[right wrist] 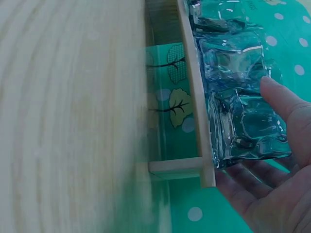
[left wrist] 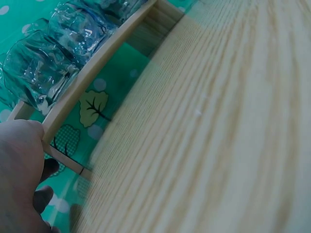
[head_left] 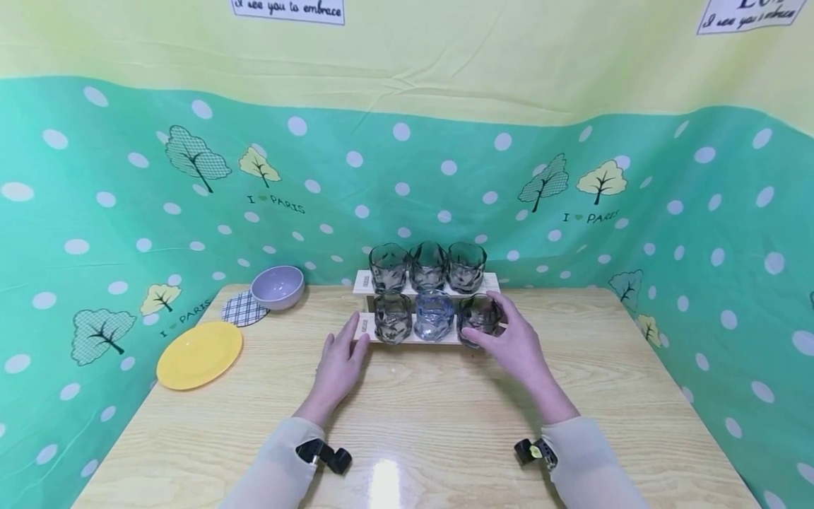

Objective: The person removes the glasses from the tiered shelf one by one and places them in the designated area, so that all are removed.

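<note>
Right hand [head_left: 516, 345]: thumb and fingers part-spread, curved around the end glass [head_left: 480, 313]
Left hand [head_left: 335, 369]: fingers loosely extended, touching the rack [head_left: 362, 284] at its left end
End glass: rightmost on the lower shelf, beside the blue glass [head_left: 434, 316]; likely rigid, slick, breakable; best held round its sides
Right wrist view: reveals the wooden leg [right wrist: 176, 166] under the shelf, hidden from the head view
</note>
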Demonstrator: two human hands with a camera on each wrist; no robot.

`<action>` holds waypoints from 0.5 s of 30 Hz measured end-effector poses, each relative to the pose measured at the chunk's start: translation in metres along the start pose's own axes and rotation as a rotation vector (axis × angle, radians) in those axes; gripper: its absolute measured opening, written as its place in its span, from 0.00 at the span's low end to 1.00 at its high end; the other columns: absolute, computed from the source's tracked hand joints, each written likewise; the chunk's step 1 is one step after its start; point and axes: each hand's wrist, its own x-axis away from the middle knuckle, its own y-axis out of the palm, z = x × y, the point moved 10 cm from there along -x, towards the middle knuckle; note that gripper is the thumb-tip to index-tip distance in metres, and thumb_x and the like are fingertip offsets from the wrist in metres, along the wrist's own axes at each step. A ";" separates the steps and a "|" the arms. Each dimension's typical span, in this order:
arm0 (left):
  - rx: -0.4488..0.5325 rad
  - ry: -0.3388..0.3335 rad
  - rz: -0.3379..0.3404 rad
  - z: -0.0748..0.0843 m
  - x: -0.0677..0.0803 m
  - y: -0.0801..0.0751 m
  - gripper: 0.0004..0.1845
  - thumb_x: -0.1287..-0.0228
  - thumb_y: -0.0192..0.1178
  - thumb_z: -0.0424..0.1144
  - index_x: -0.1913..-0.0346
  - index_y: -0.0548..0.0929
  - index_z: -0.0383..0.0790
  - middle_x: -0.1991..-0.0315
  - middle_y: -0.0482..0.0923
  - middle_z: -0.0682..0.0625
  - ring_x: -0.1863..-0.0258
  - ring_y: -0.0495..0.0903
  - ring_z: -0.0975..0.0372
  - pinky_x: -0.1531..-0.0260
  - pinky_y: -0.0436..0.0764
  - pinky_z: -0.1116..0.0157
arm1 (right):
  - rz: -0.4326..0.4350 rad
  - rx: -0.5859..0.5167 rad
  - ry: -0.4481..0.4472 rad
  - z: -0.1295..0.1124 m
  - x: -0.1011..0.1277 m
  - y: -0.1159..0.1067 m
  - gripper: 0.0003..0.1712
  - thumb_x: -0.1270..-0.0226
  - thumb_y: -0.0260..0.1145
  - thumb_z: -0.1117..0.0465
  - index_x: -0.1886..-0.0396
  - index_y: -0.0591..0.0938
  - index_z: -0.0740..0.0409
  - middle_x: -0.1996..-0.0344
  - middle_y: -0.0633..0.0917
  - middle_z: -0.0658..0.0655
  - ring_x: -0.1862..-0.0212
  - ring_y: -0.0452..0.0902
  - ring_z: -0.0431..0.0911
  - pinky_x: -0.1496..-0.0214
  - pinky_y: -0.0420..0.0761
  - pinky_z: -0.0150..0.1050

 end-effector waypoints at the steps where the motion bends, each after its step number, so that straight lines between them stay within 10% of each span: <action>1: 0.002 -0.002 0.000 0.000 0.000 0.000 0.34 0.08 0.50 0.48 0.11 0.58 0.38 0.14 0.61 0.39 0.16 0.62 0.44 0.13 0.39 0.42 | -0.004 0.001 0.001 0.000 0.000 -0.001 0.62 0.40 0.85 0.35 0.12 0.64 0.41 0.23 0.75 0.67 0.31 0.78 0.68 0.30 0.80 0.68; 15: 0.011 -0.003 0.007 0.000 -0.001 0.000 0.34 0.09 0.51 0.49 0.12 0.59 0.37 0.14 0.61 0.39 0.16 0.62 0.44 0.13 0.39 0.43 | -0.084 0.073 -0.008 -0.002 -0.001 -0.024 0.64 0.40 0.84 0.31 0.10 0.61 0.39 0.18 0.69 0.69 0.23 0.67 0.75 0.27 0.69 0.80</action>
